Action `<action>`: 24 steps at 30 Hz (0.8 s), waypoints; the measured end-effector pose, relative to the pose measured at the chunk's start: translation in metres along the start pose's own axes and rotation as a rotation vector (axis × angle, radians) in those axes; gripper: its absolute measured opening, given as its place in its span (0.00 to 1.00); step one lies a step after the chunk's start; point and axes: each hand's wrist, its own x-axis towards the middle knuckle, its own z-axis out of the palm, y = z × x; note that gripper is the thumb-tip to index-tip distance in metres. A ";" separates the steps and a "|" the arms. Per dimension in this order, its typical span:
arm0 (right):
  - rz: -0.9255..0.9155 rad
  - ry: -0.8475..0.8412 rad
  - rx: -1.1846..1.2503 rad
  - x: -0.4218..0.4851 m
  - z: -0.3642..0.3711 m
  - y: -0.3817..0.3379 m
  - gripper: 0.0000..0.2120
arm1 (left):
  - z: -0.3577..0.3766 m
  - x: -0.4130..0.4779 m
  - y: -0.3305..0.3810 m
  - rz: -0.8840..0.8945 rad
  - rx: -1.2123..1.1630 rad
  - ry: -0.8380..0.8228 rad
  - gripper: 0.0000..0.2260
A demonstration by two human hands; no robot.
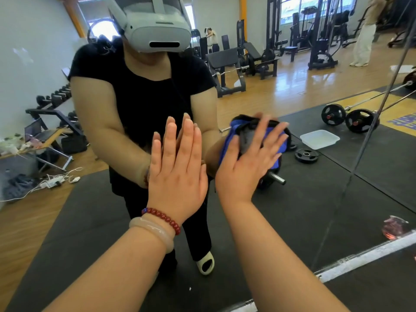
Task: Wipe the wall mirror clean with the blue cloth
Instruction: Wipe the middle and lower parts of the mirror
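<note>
From the head camera, the right hand (245,163) is pressing the blue cloth (226,144) flat against the mirror (326,194), fingers spread. The left hand (177,167) is resting on the mirror too, fingers straight and together. The cloth is looking soft, light and prone to bunching, so a flat palm over its middle is probably serving best.

light: bright, even daylight from windows (299,9) reflected in the mirror (337,176)
glare: pale sheen on the wood floor (292,86)
shadows: soft and faint
focus: centre sharp, corners slightly soft
distortion: wide-angle bending of straight lines near edges
</note>
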 end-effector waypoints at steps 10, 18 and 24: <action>0.525 0.187 0.110 0.023 -0.006 0.023 0.29 | 0.002 0.016 0.014 0.093 -0.013 0.044 0.32; 0.016 -0.002 -0.128 0.056 -0.035 0.062 0.31 | 0.008 0.014 0.015 0.097 -0.012 0.072 0.29; 0.566 0.210 0.035 0.069 -0.027 0.046 0.26 | 0.008 0.008 0.017 0.087 0.001 0.041 0.30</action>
